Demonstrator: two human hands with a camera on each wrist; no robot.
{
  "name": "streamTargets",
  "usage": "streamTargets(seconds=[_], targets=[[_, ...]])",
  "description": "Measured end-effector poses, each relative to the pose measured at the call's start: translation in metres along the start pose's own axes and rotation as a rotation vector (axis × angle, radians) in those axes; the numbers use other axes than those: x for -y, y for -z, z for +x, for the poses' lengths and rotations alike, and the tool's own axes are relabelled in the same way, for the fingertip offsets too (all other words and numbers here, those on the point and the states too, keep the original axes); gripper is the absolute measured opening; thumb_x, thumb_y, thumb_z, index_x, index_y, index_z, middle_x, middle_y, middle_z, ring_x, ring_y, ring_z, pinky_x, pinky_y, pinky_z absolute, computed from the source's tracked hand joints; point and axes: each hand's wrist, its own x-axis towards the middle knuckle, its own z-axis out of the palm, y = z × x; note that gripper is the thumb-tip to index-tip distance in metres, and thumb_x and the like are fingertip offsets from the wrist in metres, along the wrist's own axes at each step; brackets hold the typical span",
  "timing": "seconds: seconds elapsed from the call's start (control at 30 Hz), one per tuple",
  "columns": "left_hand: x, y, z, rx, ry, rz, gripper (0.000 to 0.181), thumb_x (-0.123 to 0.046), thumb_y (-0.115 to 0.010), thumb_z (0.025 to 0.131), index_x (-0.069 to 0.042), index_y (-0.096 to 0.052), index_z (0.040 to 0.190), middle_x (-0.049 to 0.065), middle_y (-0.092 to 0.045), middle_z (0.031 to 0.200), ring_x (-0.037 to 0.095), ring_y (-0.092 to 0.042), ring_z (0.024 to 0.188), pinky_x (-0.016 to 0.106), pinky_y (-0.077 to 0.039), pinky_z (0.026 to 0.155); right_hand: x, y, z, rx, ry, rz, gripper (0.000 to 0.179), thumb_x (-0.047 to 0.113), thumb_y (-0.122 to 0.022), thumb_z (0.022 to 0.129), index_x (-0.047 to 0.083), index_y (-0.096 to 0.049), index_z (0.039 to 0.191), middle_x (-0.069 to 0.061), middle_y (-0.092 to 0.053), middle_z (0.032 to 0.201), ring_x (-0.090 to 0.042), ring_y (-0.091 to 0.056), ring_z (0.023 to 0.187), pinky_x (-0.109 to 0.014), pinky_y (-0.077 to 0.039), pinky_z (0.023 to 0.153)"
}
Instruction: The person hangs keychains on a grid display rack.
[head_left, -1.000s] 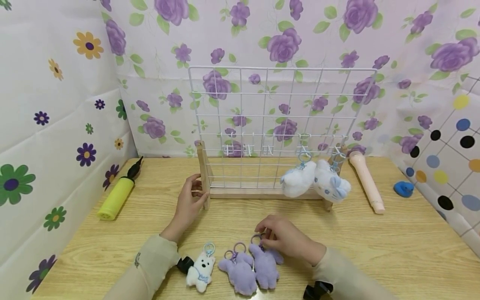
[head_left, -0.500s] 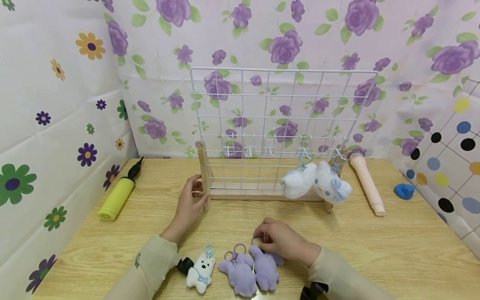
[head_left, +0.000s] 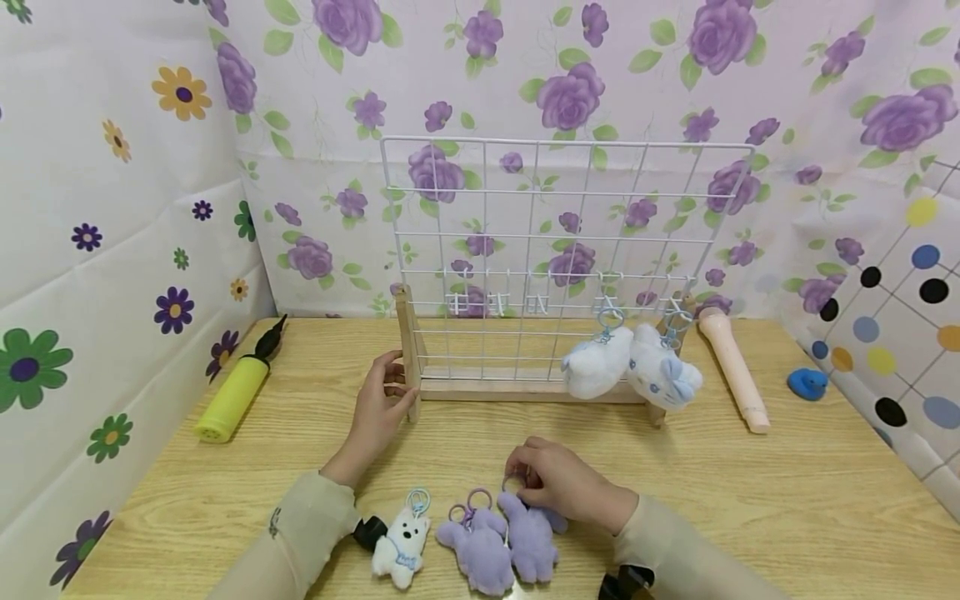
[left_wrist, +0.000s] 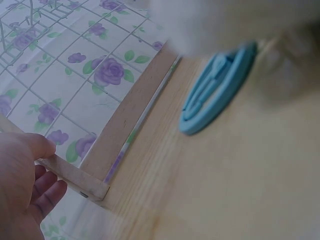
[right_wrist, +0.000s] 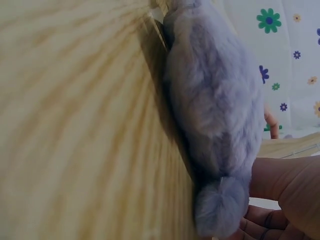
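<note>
My left hand (head_left: pixel 381 402) grips the left wooden post (head_left: pixel 407 350) of a white wire grid rack (head_left: pixel 525 237), with the thumb in front and the fingers behind. At the table's front my right hand (head_left: pixel 562 479) pinches the top of a purple plush keychain (head_left: pixel 532 537) by its ring; the fingertips are partly hidden. The plush itself lies on the table, large in the right wrist view as furry purple fabric (right_wrist: pixel 215 95). Touching it on the left is another purple plush keychain (head_left: pixel 482 554). A white dog plush keychain (head_left: pixel 402 546) with a blue ring lies further left.
Two white plush keychains (head_left: pixel 597 362) hang from hooks on the rack's right side. Several bare white hooks (head_left: pixel 497 302) are to their left. A yellow-green hand pump (head_left: pixel 236 396) lies left, a pale pink tube (head_left: pixel 735 367) right, and a blue duck (head_left: pixel 808 383) far right.
My right hand has shifted slightly left and down, and its fingers have closed at the right purple plush keychain's ring. The left hand stays on the post.
</note>
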Motion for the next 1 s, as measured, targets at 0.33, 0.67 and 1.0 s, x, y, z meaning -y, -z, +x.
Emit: streamTargets(seconds=[0.33,0.67,1.0], targets=[[0.0,0.0,0.0,-0.004,0.004,0.01,0.062,0.004,-0.066,0.086,-0.002,-0.036,0.14,0.022,-0.053,0.118,0.03,-0.057,0.102,0.033,-0.054,0.084,-0.001,-0.001,-0.001,-0.02,0.01,0.032,0.017,0.007,-0.071,0.084,0.013,-0.062,0.098,0.004,-0.056,0.078,0.0,-0.048,0.068,-0.016,-0.045,0.062],[0.002,-0.001,0.001,-0.005,0.008,0.01,0.062,0.005,-0.066,0.086,-0.002,-0.037,0.14,0.021,-0.054,0.118,0.031,-0.057,0.103,0.038,-0.054,0.086,-0.004,0.003,-0.006,0.007,-0.006,0.138,0.015,0.01,-0.07,0.086,0.012,-0.064,0.1,0.006,-0.063,0.081,0.002,-0.054,0.071,-0.017,-0.048,0.063],[0.002,-0.001,0.0,0.004,0.003,-0.009,0.06,0.005,-0.065,0.087,-0.003,-0.037,0.139,0.021,-0.054,0.118,0.031,-0.056,0.106,0.042,-0.053,0.087,-0.005,0.007,-0.011,0.008,-0.041,0.24,0.01,0.008,-0.068,0.087,0.011,-0.066,0.096,0.005,-0.066,0.08,0.002,-0.057,0.071,-0.017,-0.05,0.063]])
